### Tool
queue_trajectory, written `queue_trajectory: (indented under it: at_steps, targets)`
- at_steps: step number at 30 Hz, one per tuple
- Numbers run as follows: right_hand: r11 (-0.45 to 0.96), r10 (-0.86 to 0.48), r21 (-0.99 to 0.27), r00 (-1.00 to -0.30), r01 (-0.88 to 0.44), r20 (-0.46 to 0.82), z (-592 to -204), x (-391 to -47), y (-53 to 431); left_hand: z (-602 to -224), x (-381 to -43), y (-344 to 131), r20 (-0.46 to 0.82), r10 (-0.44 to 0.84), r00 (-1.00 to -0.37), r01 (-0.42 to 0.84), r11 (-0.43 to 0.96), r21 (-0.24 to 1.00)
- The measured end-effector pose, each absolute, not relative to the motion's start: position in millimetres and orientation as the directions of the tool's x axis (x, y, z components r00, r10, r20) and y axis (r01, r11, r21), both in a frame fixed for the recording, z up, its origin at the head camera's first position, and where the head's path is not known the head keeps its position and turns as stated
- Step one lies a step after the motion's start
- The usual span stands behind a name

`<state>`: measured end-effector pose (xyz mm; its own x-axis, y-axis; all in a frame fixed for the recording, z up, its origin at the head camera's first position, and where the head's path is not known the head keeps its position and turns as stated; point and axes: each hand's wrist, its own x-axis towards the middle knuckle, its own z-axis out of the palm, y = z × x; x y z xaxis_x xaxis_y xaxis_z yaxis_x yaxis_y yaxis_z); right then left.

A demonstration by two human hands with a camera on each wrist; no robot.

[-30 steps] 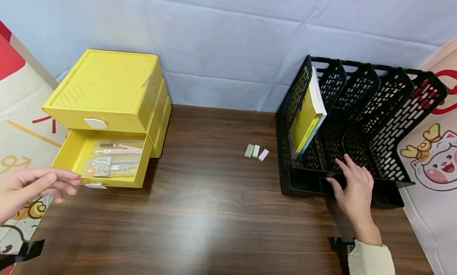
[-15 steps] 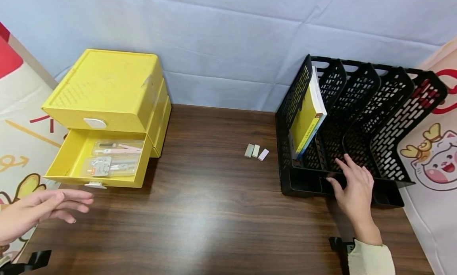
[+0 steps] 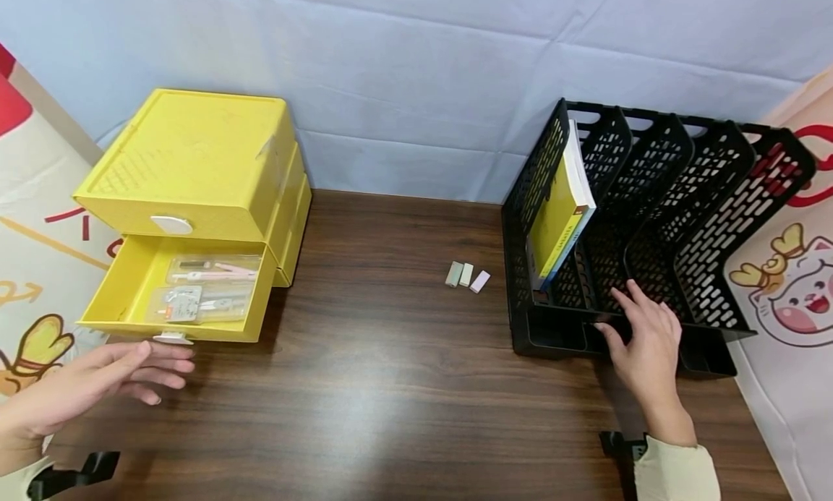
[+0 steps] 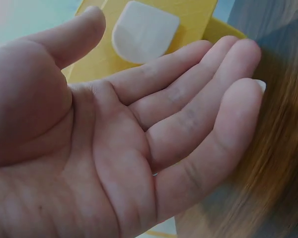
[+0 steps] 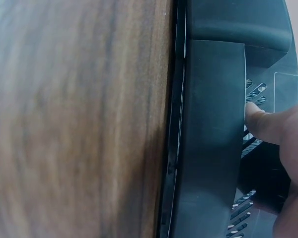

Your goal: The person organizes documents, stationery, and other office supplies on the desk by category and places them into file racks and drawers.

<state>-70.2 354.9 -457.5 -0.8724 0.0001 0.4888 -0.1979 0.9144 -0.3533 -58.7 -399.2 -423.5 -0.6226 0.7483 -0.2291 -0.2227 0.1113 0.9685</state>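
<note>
My left hand (image 3: 120,374), palm up with its fingers spread and slightly bent, hovers just in front of the pulled-out yellow drawer (image 3: 254,320). A white handle (image 3: 173,337) sits on that drawer's front, close above my fingers; the left wrist view shows a white handle (image 4: 145,32) beyond an empty palm. On the right, my right hand (image 3: 647,342) rests at the front edge of the black file rack (image 3: 553,331), fingers reaching over it. Its thumb (image 5: 262,121) touches the rack's front part in the right wrist view; the other fingertips are hidden there.
Two clear cases (image 3: 211,302) with stationery lie in the drawer of the yellow cabinet (image 3: 189,154). Three small erasers or blocks (image 3: 466,275) lie mid-table. Books (image 3: 562,212) stand in the rack's left slot. A pale cloth (image 3: 416,89) hangs behind the wooden table (image 3: 377,385).
My left hand has moved down and to the right, from beside the drawer's left front corner to below its handle, fingers loosening. The right hand has stayed on the rack.
</note>
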Motion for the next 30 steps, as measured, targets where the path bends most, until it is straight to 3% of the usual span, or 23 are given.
queue_trajectory:
  at_steps: [17, 30]
  targets:
    - [0.913, 0.002, -0.356, -0.872, -0.198, 0.49, -455.8, -69.7, 354.4, -423.7, -66.9, -392.2, -0.26, 0.726, -0.637, -0.247, 0.127, 0.961]
    - [0.913, 0.002, -0.358, -0.877, -0.194, 0.481, -456.1, -69.1, 354.4, -422.1, -64.9, -388.8, -0.295, 0.66, -0.691, -0.252, 0.162, 0.954]
